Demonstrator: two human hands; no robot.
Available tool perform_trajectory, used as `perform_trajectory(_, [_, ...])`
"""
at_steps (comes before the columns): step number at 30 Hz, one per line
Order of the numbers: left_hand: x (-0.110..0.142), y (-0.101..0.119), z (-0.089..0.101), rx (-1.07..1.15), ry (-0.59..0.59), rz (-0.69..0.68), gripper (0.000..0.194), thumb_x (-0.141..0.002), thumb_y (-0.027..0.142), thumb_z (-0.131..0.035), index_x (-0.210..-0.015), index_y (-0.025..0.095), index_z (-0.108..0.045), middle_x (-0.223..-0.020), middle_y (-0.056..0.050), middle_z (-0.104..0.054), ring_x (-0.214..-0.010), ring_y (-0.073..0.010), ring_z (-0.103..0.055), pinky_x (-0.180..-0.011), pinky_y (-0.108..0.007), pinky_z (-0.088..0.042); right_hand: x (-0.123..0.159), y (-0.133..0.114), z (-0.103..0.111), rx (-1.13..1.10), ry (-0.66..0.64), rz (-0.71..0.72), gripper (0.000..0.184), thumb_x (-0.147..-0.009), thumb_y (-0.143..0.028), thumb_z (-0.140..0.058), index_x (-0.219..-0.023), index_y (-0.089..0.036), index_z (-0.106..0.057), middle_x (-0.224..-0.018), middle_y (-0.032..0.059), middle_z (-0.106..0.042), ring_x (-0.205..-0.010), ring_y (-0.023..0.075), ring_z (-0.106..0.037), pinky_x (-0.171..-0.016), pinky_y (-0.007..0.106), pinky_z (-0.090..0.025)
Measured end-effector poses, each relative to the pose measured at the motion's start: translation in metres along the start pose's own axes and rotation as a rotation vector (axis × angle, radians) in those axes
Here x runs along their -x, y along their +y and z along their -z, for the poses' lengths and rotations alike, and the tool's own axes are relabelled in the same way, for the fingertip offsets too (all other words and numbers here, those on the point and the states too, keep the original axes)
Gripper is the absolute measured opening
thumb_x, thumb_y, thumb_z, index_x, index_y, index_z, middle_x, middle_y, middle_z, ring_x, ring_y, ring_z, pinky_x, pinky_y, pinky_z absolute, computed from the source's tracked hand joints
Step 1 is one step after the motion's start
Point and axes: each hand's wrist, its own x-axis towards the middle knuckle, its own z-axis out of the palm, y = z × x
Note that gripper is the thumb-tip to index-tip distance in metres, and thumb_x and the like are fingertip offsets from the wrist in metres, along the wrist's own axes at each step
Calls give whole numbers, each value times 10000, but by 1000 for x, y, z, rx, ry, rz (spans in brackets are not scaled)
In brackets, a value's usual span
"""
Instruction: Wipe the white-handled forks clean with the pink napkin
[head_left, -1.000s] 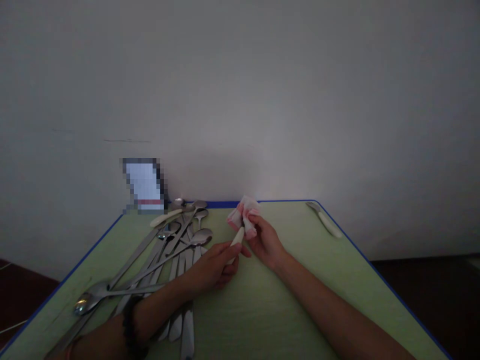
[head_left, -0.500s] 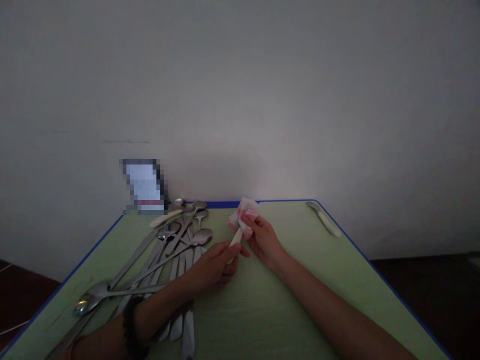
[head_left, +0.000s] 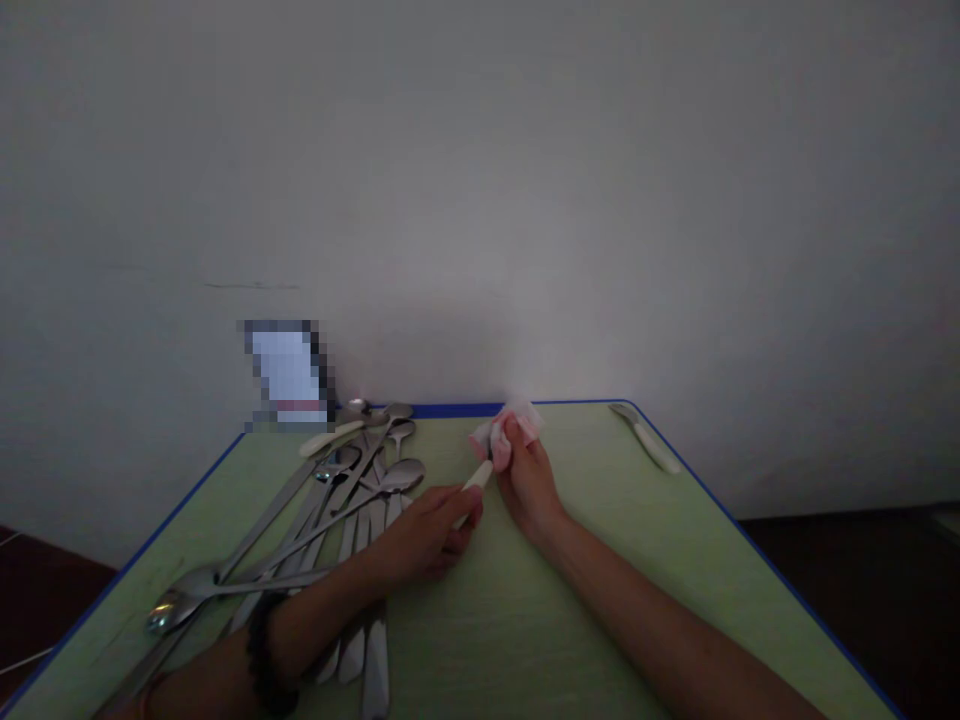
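My left hand is closed round the cream handle of a piece of cutlery. Its metal end goes into a pink and white cloth, so I cannot tell whether it is a spoon, fork or knife. My right hand pinches the cloth around that end, thumb on top. Both hands are above the middle of the table. Left of my left hand lies a heap of steel spoons and other cutlery, partly hidden under my left forearm.
Another cream-handled utensil lies on the heap's far side. A similar piece with a cream handle rests near the right edge of the green table. A blurred-out screen stands at the back left, against the wall.
My right hand has slid the cloth a little to the right and away from the handle, showing a bit of dark metal. My left hand has barely moved.
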Motion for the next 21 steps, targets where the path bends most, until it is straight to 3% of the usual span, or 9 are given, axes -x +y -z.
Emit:
perform_trajectory(3, [1,2,-1,-23,2,7,433,-753,635,-464,-708,209,-403,-457,123,-252,-357,-36,-176,-339,-173,-130,-3,-2,2,-38,-43,11,176,-717,-366,-705,-747,-205,-639,-707,-45,-581,-645,92,-499,-721,265,-523])
perform_trajectory(8, [0,2,-2,-47,22,-28,461,-740,664,-451,-764,205,-422,-499,121,-261,-385,-37,-184,-354,-172,-145,-4,-9,4,-20,-193,-235,209,-643,-263,-773,-797,-159,-678,-807,-9,-662,-718,100,-578,-765,245,-529])
perform_trajectory(12, [0,1,-1,-28,11,-24,477,-730,678,-451,-784,205,-427,-500,122,-269,-382,-35,-179,-356,-170,-135,-2,-14,5,-98,-235,-333,160,-682,-195,-720,-836,-168,-686,-842,-4,-691,-769,125,-632,-777,251,-546])
perform_trajectory(17, [0,2,-1,-20,20,-10,467,-732,671,-449,-769,207,-424,-472,129,-240,-367,-36,-166,-347,-170,-131,-3,-12,6,-78,-241,-286,168,-662,-172,-732,-818,-136,-683,-836,26,-699,-784,139,-653,-728,228,-544])
perform_trajectory(21, [-2,-1,-3,-110,95,-27,429,-763,625,-425,-735,197,-436,-464,117,-284,-365,-41,-217,-341,-170,-169,-10,-5,8,-85,-150,-182,176,-640,-172,-757,-790,-144,-670,-772,8,-684,-734,117,-633,-612,192,-511])
